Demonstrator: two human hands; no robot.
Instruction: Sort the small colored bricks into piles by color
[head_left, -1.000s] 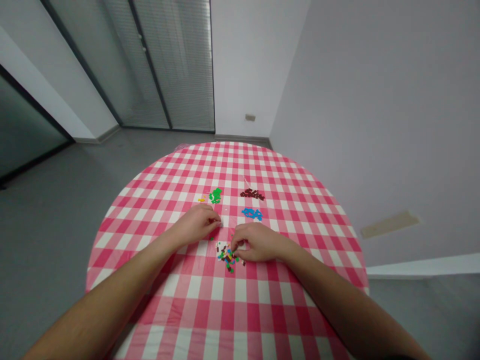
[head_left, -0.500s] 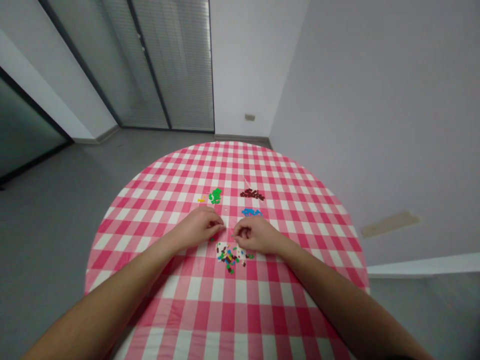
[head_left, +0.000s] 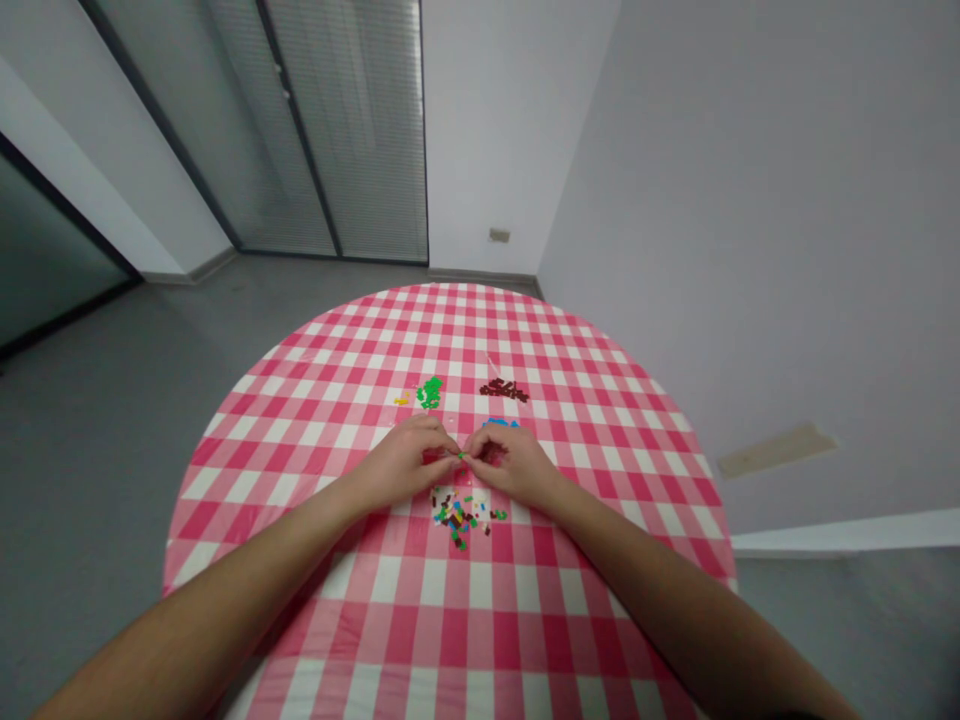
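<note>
Fingertip to fingertip, my left hand (head_left: 412, 459) and my right hand (head_left: 515, 461) meet over the middle of the table. Both are closed in a pinch on one tiny green piece (head_left: 461, 456), which looks like a small toy brick. Just below them lies a mixed pile of small pieces (head_left: 457, 518) in green, blue, brown, yellow and white. Beyond my left hand is a green pile (head_left: 430, 392), with a few yellow pieces (head_left: 402, 401) beside it. A blue pile (head_left: 500, 422) shows partly behind my right hand, and a dark brown pile (head_left: 504, 390) lies farther back.
The round table wears a pink and white checked cloth (head_left: 450, 640). A plain wall (head_left: 750, 250) rises at the right, and a glass door with blinds (head_left: 360, 130) stands beyond the table. Grey floor (head_left: 150, 400) shows at the left.
My hands have come together from a small gap, and their fingertips now meet at a green piece. My right hand has shifted left and covers part of the blue pile.
</note>
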